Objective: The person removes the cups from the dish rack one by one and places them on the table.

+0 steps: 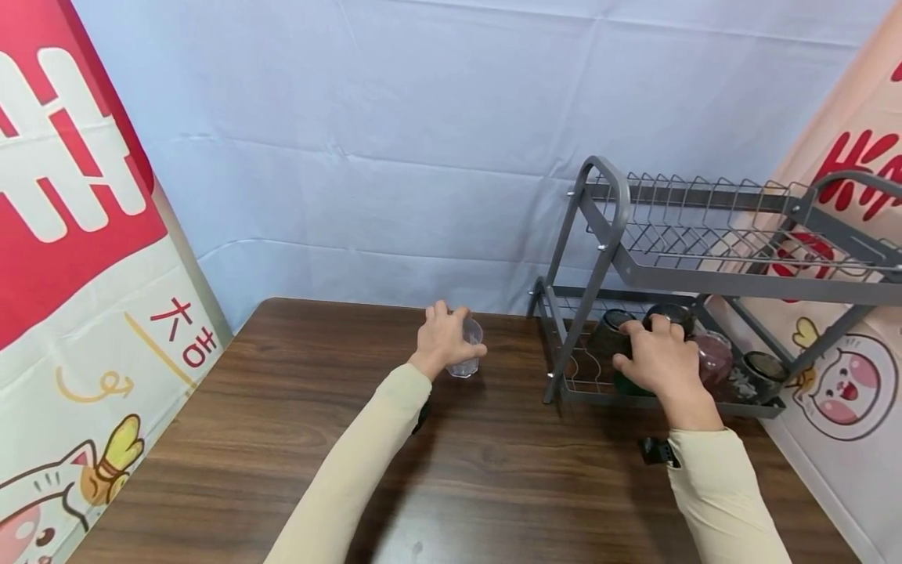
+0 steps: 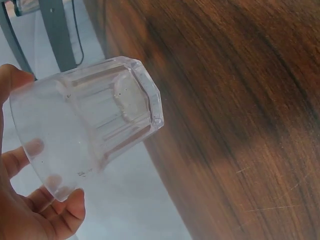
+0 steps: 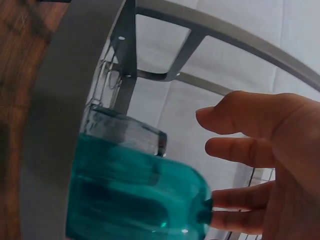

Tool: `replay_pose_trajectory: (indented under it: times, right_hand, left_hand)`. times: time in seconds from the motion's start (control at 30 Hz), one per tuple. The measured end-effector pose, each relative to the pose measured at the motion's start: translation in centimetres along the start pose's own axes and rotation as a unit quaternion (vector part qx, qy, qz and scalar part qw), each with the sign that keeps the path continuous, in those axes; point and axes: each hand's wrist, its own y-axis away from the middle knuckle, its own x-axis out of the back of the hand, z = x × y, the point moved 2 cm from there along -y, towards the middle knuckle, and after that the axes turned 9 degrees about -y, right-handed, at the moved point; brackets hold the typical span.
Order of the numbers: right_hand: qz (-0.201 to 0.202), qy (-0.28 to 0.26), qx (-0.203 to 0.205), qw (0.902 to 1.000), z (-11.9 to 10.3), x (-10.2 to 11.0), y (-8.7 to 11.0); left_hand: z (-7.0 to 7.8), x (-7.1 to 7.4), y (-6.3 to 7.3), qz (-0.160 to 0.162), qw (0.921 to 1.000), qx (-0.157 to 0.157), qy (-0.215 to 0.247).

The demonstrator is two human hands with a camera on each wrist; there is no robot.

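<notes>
My left hand point(image 1: 438, 342) grips a clear faceted drinking glass point(image 2: 102, 107) by its rim, thumb on one side and fingers on the other. The glass's thick base faces the brown wooden table point(image 1: 317, 462), close over it. On the lower shelf of the grey dish rack point(image 1: 747, 285), my right hand point(image 1: 661, 360) reaches over a teal glass point(image 3: 132, 192). In the right wrist view the thumb and index finger stand apart from that glass, while lower fingertips are right at its end. Behind it, a clear glass point(image 3: 125, 131) shows partly.
Dark glasses point(image 1: 610, 333) stand on the lower shelf around the right hand. A pink glass point(image 1: 713, 356) and a dark patterned glass point(image 1: 759, 377) are farther right there. Above them is the rack's upper wire shelf point(image 1: 690, 235). A pale cloth point(image 1: 366, 157) hangs behind the table.
</notes>
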Motion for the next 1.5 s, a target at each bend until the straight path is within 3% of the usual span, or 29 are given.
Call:
replay_pose_trajectory:
  times: [0.27,0.8,1.0,1.27,1.5]
  right_hand:
    - [-0.011,-0.012,-0.007,0.9998,1.0,-0.7,-0.6]
    - [-0.039,-0.053,-0.053,0.9964,2.5,-0.7,-0.4]
    - [-0.040,-0.058,-0.056,0.9959,2.8,-0.7,-0.3]
    - [-0.040,-0.061,-0.054,0.9959,3.0,-0.6,-0.5]
    - [-0.022,-0.069,-0.036,0.9967,2.7,-0.1,-0.4]
  left_hand:
    - [-0.6,-1.0,0.0,-0.010,0.9999,0.011,0.004]
    - [-1.0,-1.6,-0.2,-0.007,0.9998,0.011,-0.017]
    - [-0.6,-1.7,-0.1,-0.010,0.9993,-0.001,-0.036]
    - [-0.5,-2.0,0.0,0.005,0.9995,-0.010,-0.029]
    - [-0.6,-1.3,0.5,0.004,0.9994,-0.007,-0.033]
